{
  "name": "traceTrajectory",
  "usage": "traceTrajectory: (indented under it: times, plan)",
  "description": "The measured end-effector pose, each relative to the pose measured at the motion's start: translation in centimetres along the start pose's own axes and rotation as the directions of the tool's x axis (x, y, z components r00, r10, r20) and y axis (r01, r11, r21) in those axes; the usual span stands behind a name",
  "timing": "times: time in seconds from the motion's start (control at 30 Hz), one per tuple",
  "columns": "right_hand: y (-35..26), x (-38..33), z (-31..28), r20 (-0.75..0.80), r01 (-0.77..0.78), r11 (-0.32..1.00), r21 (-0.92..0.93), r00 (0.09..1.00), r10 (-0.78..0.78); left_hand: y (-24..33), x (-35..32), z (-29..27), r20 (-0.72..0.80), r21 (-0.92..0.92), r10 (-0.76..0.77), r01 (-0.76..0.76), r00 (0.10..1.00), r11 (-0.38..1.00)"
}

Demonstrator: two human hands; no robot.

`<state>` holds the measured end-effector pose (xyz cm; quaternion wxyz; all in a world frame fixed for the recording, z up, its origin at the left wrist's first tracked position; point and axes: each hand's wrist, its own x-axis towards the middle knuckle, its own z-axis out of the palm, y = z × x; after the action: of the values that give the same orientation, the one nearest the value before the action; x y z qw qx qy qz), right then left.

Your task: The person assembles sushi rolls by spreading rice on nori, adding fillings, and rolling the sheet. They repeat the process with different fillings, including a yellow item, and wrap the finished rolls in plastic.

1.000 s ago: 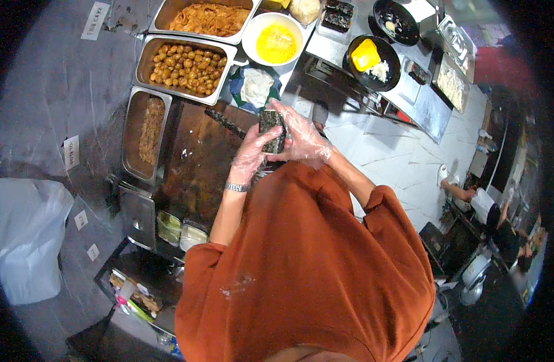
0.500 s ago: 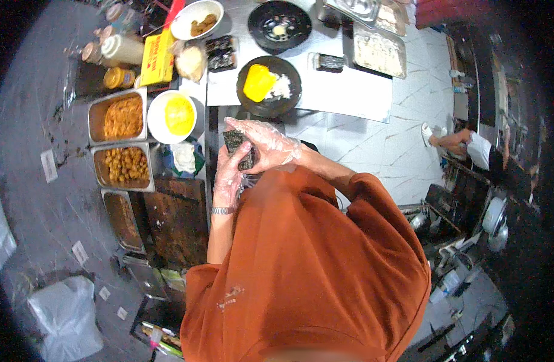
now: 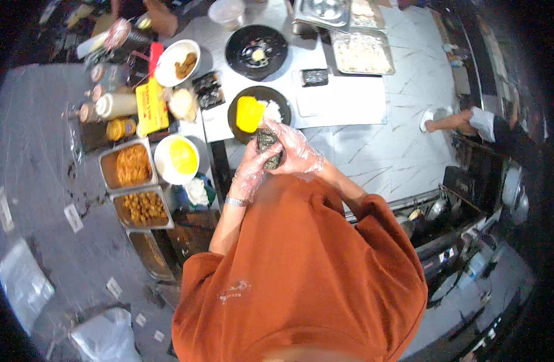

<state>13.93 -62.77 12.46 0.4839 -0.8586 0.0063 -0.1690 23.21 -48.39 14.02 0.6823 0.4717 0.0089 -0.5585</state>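
Note:
Between my gloved hands is a dark, seaweed-wrapped block (image 3: 268, 148). My left hand (image 3: 249, 172) grips its near left side, the thumb lying across it. Around the far right side curl the fingers of my right hand (image 3: 296, 153). Clear plastic gloves cover both hands. Just beyond them stands a black bowl (image 3: 236, 130), holding white rice (image 3: 275, 111) and a bright yellow, rounded flat piece (image 3: 248, 114) whose kind I cannot make out. My right fingertips overlap the bowl's near rim in this view; whether they touch it I cannot tell.
Left are a white bowl of yellow food (image 3: 161, 158), a metal pan of orange filling (image 3: 108, 169) and another of round brown pieces (image 3: 117, 211). Farther back are a black pan (image 3: 234, 60), wrapped black packs (image 3: 209, 90) and a rice tray (image 3: 388, 63). Someone's leg (image 3: 450, 122) shows at right.
The view has shifted and turned slightly. Both hands have moved closer to the black bowl with the seaweed-wrapped block still held, and the right hand now covers more of it.

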Motion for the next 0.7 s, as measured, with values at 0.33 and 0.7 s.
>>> traceTrajectory:
  times: [0.33, 0.7]
  plan:
    - [7.9, -5.0, -3.1, -0.518, -0.586, 0.810, 0.003, 0.692, 0.503, -0.2, 13.3, 6.9, 0.074, 0.344, -0.332, 0.289, 0.940, 0.894]
    - [15.9, -3.7, -2.7, -0.603, -0.617, 0.770, 0.164, 0.555, 0.573, -7.2, 21.2, 5.1, -0.133, 0.338, 0.000, 0.046, 0.991, 0.940]
